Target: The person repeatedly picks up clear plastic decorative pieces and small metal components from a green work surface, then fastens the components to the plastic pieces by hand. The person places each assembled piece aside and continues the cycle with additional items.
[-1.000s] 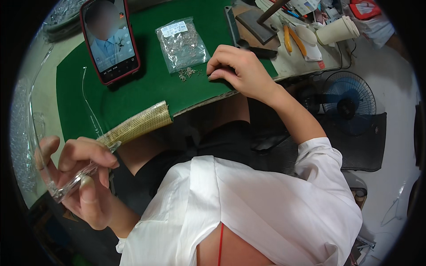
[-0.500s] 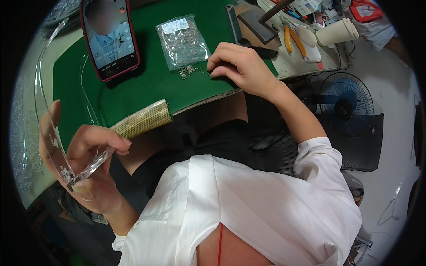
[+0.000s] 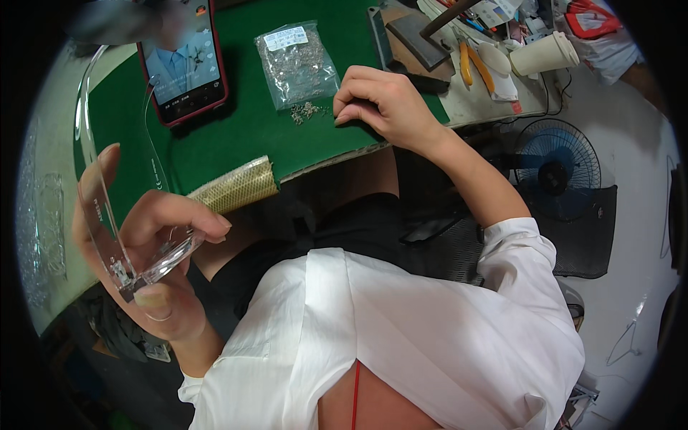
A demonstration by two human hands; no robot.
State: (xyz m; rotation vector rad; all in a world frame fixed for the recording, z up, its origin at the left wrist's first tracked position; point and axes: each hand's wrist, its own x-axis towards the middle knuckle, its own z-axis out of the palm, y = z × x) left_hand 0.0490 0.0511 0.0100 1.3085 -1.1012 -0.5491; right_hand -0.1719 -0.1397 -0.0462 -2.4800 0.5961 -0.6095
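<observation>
My left hand [image 3: 172, 312] is closed around a clear plastic eyeglass frame [image 3: 173, 254] and holds it up over the table's near left edge. One transparent temple [image 3: 84, 122] rises from the hinge, and the other stretches out over the mat. On the green mat, my right hand [image 3: 390, 107] has its thumb and forefinger pinched together; whatever may be between them is too small to make out. Just left of those fingertips lies a small heap of tiny metal screws [image 3: 306, 112]. Behind the heap is a clear bag [image 3: 297, 68] of similar pieces, bearing a white label.
A phone [image 3: 185, 79] in a red case stands on the green mat [image 3: 247, 132]. A gold mesh-patterned roll [image 3: 240, 186] sits at the table's front edge. To the right are a dark metal block [image 3: 419, 43], orange-handled pliers [image 3: 479, 68], a pale cup [image 3: 545, 54] and a floor fan [image 3: 555, 161].
My left hand and the eyeglass frame have shifted slightly right, and the upright temple now stands nearer the phone. My right hand stays almost in place, still pinched.
</observation>
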